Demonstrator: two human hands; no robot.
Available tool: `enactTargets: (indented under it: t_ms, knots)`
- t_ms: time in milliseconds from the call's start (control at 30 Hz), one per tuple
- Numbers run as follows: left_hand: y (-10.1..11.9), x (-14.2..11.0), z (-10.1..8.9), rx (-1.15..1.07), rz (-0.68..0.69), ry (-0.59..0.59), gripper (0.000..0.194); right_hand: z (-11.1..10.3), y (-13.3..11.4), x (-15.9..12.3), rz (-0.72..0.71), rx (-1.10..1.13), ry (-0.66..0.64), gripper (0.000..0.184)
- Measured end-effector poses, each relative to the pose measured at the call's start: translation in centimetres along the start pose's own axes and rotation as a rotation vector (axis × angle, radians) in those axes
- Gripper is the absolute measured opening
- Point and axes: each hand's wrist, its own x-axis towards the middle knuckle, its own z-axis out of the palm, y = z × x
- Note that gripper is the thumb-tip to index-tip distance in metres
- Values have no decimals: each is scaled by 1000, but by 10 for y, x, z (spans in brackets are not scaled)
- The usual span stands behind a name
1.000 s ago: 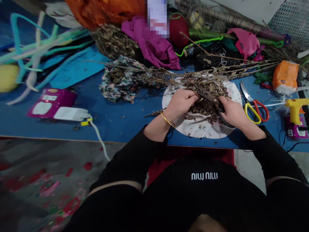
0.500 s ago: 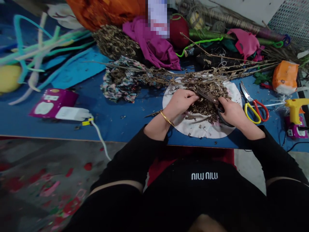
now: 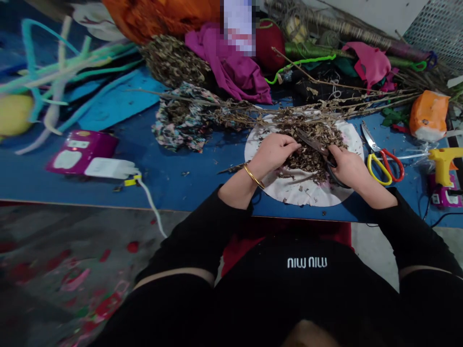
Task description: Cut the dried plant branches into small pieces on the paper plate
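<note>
Dark-handled scissors (image 3: 311, 143) are in my right hand (image 3: 347, 166), its fingers around the handles and the blades pointing up and left. My left hand (image 3: 274, 153) is closed in a pinch near the blade tips; what sits between thumb and finger is too small to make out. Below both hands, a heap of dry crumbled leaves (image 3: 307, 165) lies on a round white cloth (image 3: 306, 195). Long dry stems (image 3: 365, 110) stretch across the cloth's far edge. A floral cloth (image 3: 181, 137) with more dry plant bits is to the left.
Red-and-yellow-handled scissors (image 3: 385, 166) and a yellow glue gun (image 3: 442, 164) lie at the right. A purple box (image 3: 81, 152) with a white plug and cable is at the left. Purple fabric (image 3: 235, 72), an orange bag (image 3: 162, 19) and pale foam-like strips (image 3: 54, 79) crowd the back and left.
My hands stay almost in place, with the left fingers shifting very slightly by the blade tips. The whole view has drifted a little. The scissors remain in my right hand.
</note>
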Motion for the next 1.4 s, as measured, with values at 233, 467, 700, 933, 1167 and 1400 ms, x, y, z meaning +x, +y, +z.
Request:
enactTargets:
  t_ms: [233,467,700,933,1167,1400]
  knots:
    - [2,1,-1,-16,-37,21,27,-7,9,-1,23,54,25,51]
    - [0,-1,0,37,46,47,31,-23,24,-4,10,191,26,47]
    - [9,-5,4,345,76,67,42,-16,14,-3,27,183,87,49]
    - [6,-7,6,401,157,94,28,-14,13,-3,3,160,60,51]
    - [6,-5,-6,203,145,138,23,-16,17,-4,-39,154,49,51]
    - [7,-5,-3,48,147,-16,27,-13,12,-4,-68,198,71,51]
